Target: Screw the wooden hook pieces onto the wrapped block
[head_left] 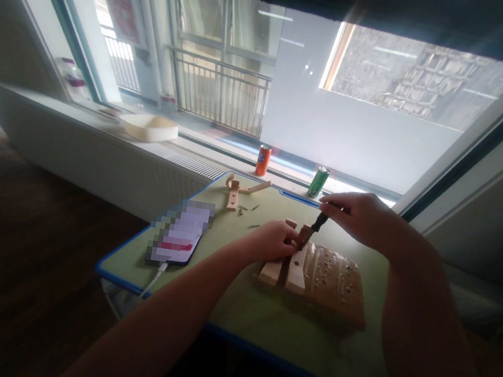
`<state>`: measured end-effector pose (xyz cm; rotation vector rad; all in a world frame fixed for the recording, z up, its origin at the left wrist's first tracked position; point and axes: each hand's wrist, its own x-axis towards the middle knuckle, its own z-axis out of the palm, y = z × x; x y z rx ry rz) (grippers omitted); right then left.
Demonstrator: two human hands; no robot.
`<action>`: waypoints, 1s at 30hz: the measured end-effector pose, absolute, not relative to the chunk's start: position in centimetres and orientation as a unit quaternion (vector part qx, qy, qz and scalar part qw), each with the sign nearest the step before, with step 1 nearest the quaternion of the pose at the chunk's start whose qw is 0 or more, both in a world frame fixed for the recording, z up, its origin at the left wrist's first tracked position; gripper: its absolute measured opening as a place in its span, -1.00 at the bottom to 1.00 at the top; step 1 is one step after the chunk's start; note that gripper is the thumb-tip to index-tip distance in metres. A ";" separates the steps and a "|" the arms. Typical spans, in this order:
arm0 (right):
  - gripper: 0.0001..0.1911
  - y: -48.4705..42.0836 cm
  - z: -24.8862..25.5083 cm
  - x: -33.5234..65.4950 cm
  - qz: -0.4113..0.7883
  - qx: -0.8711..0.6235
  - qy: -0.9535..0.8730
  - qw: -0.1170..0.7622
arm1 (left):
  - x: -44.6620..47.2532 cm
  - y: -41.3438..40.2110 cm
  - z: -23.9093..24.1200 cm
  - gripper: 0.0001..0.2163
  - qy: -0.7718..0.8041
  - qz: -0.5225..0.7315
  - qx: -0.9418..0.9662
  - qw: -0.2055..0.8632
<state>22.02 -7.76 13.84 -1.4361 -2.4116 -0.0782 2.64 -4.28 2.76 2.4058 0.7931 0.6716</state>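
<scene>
Right hand: closed round screwdriver, tip at wood pieces. Left hand: at same pieces; exact grip cannot be told. Wood pieces: left end of block, in from near edge of bench. Progress, judged: screwing partway. Apparently left: loose screws, bracket, toward far left corner. Containers, beyond far edge: basin, orange can, green can; contents unseen.

Black-handled screwdriver slants in, tip down at the right-hand wooden piece — pale, holed — with a second wooden piece alongside, by the brown, clear-wrapped board's left end.
</scene>
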 end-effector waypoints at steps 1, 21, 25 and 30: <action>-0.62 -7.9 14.0 22.0 -0.021 -0.495 -0.855 0.154 | 2.6 -4.3 2.8 -0.77 0.294 0.246 0.887 0.257; -0.63 -8.1 14.1 22.2 -0.037 -0.502 -0.853 0.140 | 2.4 -4.7 3.4 -0.79 0.280 0.238 0.899 0.239; -0.57 -7.8 14.1 22.3 -0.092 -0.546 -0.826 0.102 | 2.2 -4.8 3.7 -0.78 0.279 0.223 0.897 0.259; -0.41 -7.2 13.8 22.1 -0.131 -0.581 -0.798 0.094 | 2.2 -4.7 3.6 -0.77 0.270 0.232 0.893 0.274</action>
